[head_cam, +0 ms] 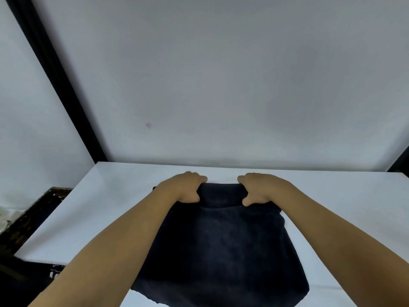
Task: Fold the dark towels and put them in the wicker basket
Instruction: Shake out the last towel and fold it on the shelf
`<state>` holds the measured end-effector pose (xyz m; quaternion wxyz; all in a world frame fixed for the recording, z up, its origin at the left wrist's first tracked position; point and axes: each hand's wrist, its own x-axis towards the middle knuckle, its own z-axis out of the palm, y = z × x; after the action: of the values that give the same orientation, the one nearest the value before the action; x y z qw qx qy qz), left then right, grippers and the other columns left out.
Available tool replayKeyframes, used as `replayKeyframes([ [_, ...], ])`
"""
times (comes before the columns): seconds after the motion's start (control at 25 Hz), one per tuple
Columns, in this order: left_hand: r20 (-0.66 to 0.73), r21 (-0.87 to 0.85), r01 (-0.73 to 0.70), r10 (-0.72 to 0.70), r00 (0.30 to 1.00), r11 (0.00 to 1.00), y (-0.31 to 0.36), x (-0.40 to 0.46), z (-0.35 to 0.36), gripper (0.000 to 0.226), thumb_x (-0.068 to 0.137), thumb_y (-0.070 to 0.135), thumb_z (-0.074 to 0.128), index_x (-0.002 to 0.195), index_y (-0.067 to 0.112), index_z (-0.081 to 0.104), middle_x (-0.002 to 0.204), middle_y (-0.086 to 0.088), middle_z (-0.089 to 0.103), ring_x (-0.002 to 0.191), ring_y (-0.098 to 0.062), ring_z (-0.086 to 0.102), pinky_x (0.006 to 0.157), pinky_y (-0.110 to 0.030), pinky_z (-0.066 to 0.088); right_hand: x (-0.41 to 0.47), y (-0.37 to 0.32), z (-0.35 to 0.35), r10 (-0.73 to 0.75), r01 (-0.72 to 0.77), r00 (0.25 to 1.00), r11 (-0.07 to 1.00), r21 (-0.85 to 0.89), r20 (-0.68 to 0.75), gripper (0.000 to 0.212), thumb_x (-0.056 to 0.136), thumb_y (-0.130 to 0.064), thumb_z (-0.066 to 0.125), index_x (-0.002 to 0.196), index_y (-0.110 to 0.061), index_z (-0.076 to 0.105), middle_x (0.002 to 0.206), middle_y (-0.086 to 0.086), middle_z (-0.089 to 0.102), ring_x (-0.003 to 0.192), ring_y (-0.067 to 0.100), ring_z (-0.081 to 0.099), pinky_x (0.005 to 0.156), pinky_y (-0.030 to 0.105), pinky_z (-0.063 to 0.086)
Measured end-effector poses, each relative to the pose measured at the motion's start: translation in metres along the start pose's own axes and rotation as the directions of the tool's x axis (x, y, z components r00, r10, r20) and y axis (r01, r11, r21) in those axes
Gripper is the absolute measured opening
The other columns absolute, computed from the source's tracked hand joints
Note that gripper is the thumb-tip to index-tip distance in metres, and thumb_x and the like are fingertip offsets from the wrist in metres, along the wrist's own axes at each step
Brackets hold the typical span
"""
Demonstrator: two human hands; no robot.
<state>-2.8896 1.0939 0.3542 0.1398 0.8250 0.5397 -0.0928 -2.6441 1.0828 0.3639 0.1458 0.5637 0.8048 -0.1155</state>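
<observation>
Both hands grip the dark towel's [221, 244] far edge, left hand [184, 187] and right hand [261, 188], so pull it evenly toward you on the counter [110, 207].

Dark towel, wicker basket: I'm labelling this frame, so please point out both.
dark towel [223, 247], head view, on its flat middle.
wicker basket [33, 214], head view, on its woven rim at the table's left.

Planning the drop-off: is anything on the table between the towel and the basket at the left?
Nothing visible. Both hands, left hand and right hand, grip the towel; bare table lies toward the basket.
</observation>
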Motion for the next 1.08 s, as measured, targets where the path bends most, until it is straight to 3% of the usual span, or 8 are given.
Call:
replayKeyframes([
  [0.16,-0.379,0.188,0.046,0.029,0.925,0.981,-0.001,0.001,0.031,0.044,0.08,0.012,0.056,0.122,0.017,0.043,0.107,0.0,0.056,0.087,-0.023,0.053,0.077,-0.034,0.037,0.002,-0.009,0.032,-0.003,-0.087,0.92,0.974,-0.211,-0.393,0.035,0.091,-0.02,0.06,0.121,-0.019,0.042,0.099,0.001,0.055,0.075,0.024,0.047,0.063,0.035,0.035],
  [0.24,-0.433,0.169,0.013,0.062,0.899,0.985,-0.005,-0.003,0.04,0.063,0.079,0.015,0.058,0.14,0.019,0.042,0.126,-0.001,0.059,0.113,-0.025,0.057,0.105,-0.036,0.036,0.002,-0.01,0.044,-0.03,-0.094,0.871,0.969,-0.227,-0.49,0.046,0.088,-0.012,0.058,0.132,-0.019,0.045,0.106,0.001,0.058,0.082,0.026,0.048,0.069,0.036,0.036],
  [0.32,-0.373,0.113,-0.068,0.105,0.922,0.991,-0.009,-0.011,0.042,0.077,0.085,0.026,0.055,0.156,0.021,0.027,0.154,0.0,0.043,0.146,-0.021,0.034,0.125,-0.04,0.012,-0.004,-0.005,0.05,-0.062,-0.028,0.888,0.982,-0.189,-0.455,0.067,0.092,-0.02,0.056,0.153,-0.018,0.028,0.139,0.006,0.052,0.115,0.032,0.051,0.095,0.041,0.041],
  [0.4,-0.326,0.058,-0.108,0.121,0.938,0.992,-0.008,-0.022,0.043,0.071,0.099,0.041,0.041,0.161,0.024,0.011,0.167,0.006,0.018,0.155,-0.013,0.004,0.126,-0.039,-0.006,-0.018,-0.008,0.052,-0.064,0.014,0.927,0.99,-0.138,-0.369,0.079,0.1,-0.045,0.044,0.161,-0.017,0.001,0.167,0.005,0.014,0.15,0.033,0.019,0.12,0.044,0.02],
  [0.52,-0.286,-0.055,-0.105,0.085,0.954,0.993,0.002,-0.037,0.046,0.054,0.109,0.04,0.017,0.162,0.03,0.007,0.169,0.008,0.007,0.155,-0.012,-0.006,0.124,-0.039,-0.013,-0.043,-0.026,0.062,-0.06,0.056,0.949,0.998,-0.024,-0.309,0.078,0.101,-0.062,0.015,0.16,-0.016,-0.008,0.165,-0.003,-0.013,0.154,0.022,-0.014,0.125,0.046,-0.001],
  [0.72,-0.161,-0.153,-0.105,0.08,0.984,0.983,0.008,-0.053,0.026,0.046,0.106,0.023,0.044,0.151,0.029,0.037,0.146,-0.002,0.048,0.134,-0.023,0.043,0.117,-0.039,0.029,-0.056,-0.022,0.033,-0.026,0.079,0.969,0.975,0.206,-0.247,0.059,0.105,-0.038,0.046,0.157,-0.018,0.026,0.148,0.004,0.044,0.134,0.028,0.044,0.113,0.042,0.037],
  [0.84,0.026,-0.118,0.018,-0.015,1.0,0.993,0.011,-0.048,-0.003,0.05,0.094,0.035,0.066,0.139,0.027,0.045,0.137,-0.001,0.052,0.119,-0.023,0.052,0.1,-0.042,0.045,-0.048,-0.016,-0.004,0.042,-0.05,0.998,0.973,0.225,0.039,0.093,0.087,-0.054,0.07,0.159,-0.022,0.02,0.145,-0.001,0.044,0.129,0.023,0.048,0.104,0.038,0.043],
  [1.08,0.3,-0.07,0.048,-0.025,0.954,0.996,0.009,-0.031,-0.014,0.052,0.079,0.048,0.078,0.12,0.028,0.054,0.126,0.007,0.056,0.108,-0.019,0.054,0.09,-0.037,0.046,-0.031,-0.021,0.0,0.02,-0.043,0.984,0.991,0.13,0.177,0.066,0.073,-0.063,0.077,0.119,-0.022,0.052,0.11,-0.008,0.055,0.099,0.018,0.055,0.074,0.034,0.045],
])
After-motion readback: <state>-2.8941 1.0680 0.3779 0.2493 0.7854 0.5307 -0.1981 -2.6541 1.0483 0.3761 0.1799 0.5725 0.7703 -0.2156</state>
